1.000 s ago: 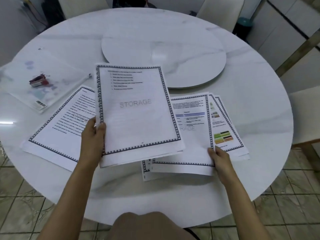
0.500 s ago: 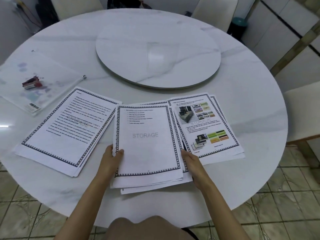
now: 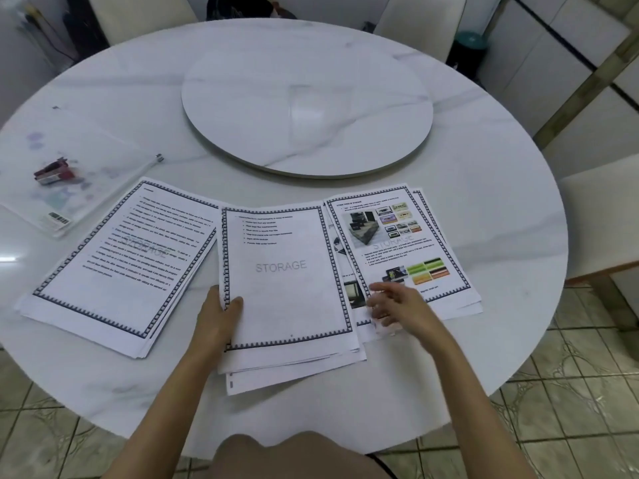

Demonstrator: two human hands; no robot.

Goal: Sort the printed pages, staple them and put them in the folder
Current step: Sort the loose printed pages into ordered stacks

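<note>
Three piles of printed pages with dark patterned borders lie along the near side of the round white table (image 3: 501, 188). The middle pile (image 3: 287, 288) carries a mostly blank "STORAGE" sheet on top; my left hand (image 3: 216, 316) grips its lower left edge, thumb on the paper. To the left lies a pile of text pages (image 3: 117, 261). On the right sits a pile with colour pictures (image 3: 397, 236). My right hand (image 3: 397, 304) hovers blurred over that pile's lower left corner, fingers spread and holding nothing. A clear plastic folder (image 3: 65, 181) lies at the far left with a small red stapler (image 3: 53, 171) on it.
A round white turntable (image 3: 307, 112) occupies the table's centre behind the papers. White chairs stand behind the table and one (image 3: 601, 209) at its right. Tiled floor shows below the near edge, and my knee (image 3: 297, 454) is under it.
The middle pile has been set down flat on the table. My right hand has left its right edge and moved right, over the picture pile. My left hand keeps its hold.
</note>
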